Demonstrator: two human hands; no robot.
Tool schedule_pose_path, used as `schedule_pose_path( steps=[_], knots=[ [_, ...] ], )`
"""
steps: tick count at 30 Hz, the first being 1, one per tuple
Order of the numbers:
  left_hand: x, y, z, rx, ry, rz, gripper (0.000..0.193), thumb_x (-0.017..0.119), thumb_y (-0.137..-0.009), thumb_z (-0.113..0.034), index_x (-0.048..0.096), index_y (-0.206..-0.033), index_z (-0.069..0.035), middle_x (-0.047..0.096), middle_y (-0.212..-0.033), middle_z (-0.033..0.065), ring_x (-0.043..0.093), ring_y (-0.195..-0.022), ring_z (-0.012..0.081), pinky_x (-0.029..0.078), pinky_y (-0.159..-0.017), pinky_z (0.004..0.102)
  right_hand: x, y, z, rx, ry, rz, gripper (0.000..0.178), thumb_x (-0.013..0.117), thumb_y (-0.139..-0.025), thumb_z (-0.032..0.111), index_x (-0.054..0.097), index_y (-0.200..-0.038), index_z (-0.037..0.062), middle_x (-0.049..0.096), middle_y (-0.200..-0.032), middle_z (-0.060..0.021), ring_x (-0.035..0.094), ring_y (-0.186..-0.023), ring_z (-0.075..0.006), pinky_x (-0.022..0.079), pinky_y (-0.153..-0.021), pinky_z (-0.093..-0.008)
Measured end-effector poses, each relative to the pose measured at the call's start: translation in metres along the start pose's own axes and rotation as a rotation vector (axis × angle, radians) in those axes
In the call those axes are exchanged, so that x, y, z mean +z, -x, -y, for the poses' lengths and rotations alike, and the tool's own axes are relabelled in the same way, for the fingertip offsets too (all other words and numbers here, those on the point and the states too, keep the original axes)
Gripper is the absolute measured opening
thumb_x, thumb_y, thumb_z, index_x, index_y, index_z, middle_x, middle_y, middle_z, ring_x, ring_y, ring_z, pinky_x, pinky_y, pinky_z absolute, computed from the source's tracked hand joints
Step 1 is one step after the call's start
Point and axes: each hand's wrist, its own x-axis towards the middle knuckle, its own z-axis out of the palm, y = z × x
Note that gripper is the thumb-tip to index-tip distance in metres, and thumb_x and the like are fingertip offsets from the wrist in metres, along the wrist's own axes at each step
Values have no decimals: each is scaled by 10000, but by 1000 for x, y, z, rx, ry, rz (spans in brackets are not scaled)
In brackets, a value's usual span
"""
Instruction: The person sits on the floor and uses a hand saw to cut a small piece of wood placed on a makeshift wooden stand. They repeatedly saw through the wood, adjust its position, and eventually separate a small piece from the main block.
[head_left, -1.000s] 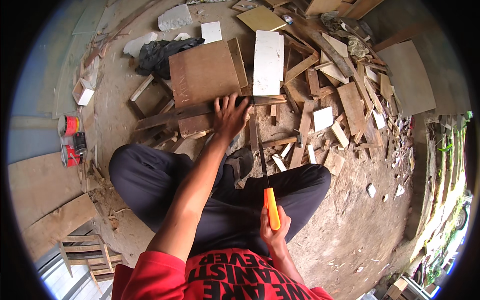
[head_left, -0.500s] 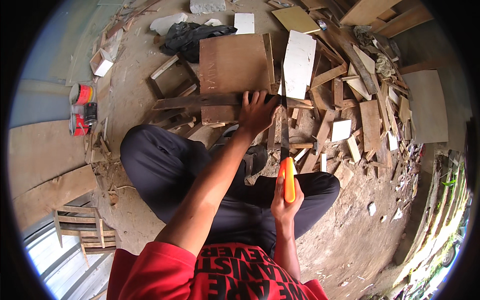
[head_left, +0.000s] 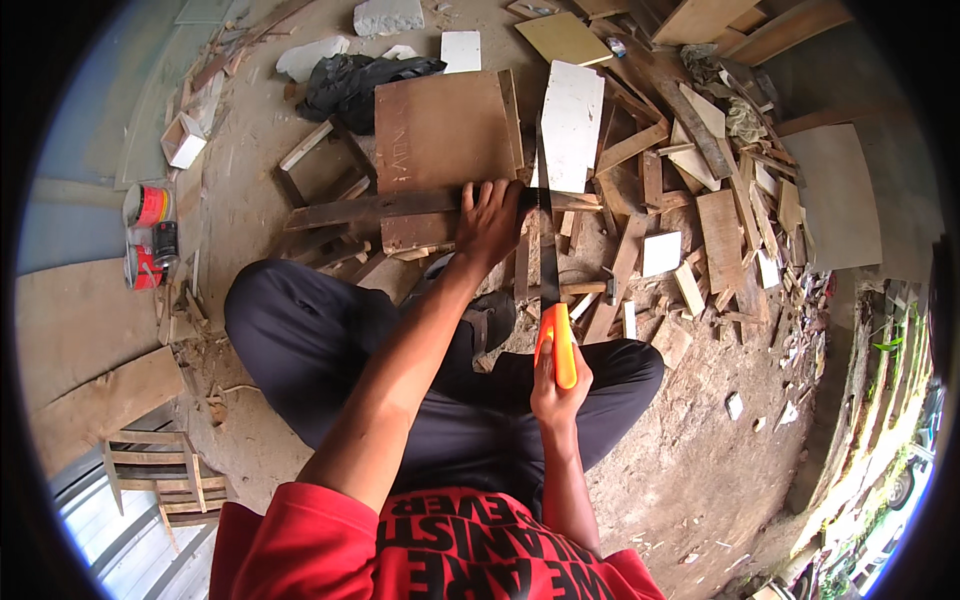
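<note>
My right hand (head_left: pixel 561 392) is wrapped round the orange handle of a handsaw (head_left: pixel 548 262). Its long dark blade points away from me and crosses a narrow dark wooden strip (head_left: pixel 345 210) near the strip's right end. Just left of the blade, my left hand (head_left: pixel 489 226) presses down on that strip, fingers bent over its far side. Under the strip lies a brown wooden board (head_left: pixel 440 125). A white panel (head_left: pixel 572 120) sits beyond the saw's far end. How deep the teeth sit in the wood cannot be made out.
Wood offcuts (head_left: pixel 720 235) are heaped to the right. A hammer-like tool (head_left: pixel 590 288) lies beside the blade. Black plastic sheeting (head_left: pixel 360 85) and a wooden frame (head_left: pixel 325 160) lie at the far left. Red-labelled cans (head_left: pixel 146 206) stand by the left wall. My crossed legs (head_left: pixel 310 350) are close below.
The whole view has shifted and turned slightly, so things appear further left. My right hand and the saw have moved a little forward. My left hand stays on the strip.
</note>
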Motion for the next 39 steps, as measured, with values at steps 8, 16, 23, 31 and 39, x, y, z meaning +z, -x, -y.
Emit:
schedule_pose_path(
  steps=[8,16,23,31,39],
  knots=[
    [8,6,6,16,-94,-40,447,588,-966,-363,534,-1291,-61,560,-1244,90,530,-1166,261,306,-1074,525,-44,90,6,137,16,22,197,632,-939,137,583,-825,-16,582,-581,-14,560,-510,-71,411,-474,-226],
    [-8,2,0,45,42,-43,424,637,-936,-255,540,-1291,-44,570,-1222,107,530,-1137,288,307,-1065,495,-10,-11,-10,9,-64,27,210,610,-966,100,563,-801,-21,524,-593,-41,454,-526,-80,389,-491,-263],
    [-3,6,6,32,-53,-29,426,625,-942,-302,536,-1285,-65,569,-1218,89,534,-1140,264,326,-1060,495,-25,30,-17,130,-81,71,187,624,-937,83,566,-788,-13,539,-572,-30,481,-490,-76,389,-468,-245],
    [-3,4,1,25,-25,-85,448,637,-931,-363,564,-1255,-61,577,-1170,96,538,-1100,274,326,-1049,506,-45,51,2,155,-73,84,149,623,-925,69,599,-820,-34,593,-599,-35,568,-529,-64,436,-501,-218],
    [-10,4,1,6,-35,-44,410,653,-906,-246,562,-1266,-72,577,-1177,96,540,-1090,293,327,-1048,485,33,-82,-6,-76,-102,38,232,633,-968,124,575,-797,-22,513,-582,-57,474,-535,-90,395,-489,-296]
  ],
)
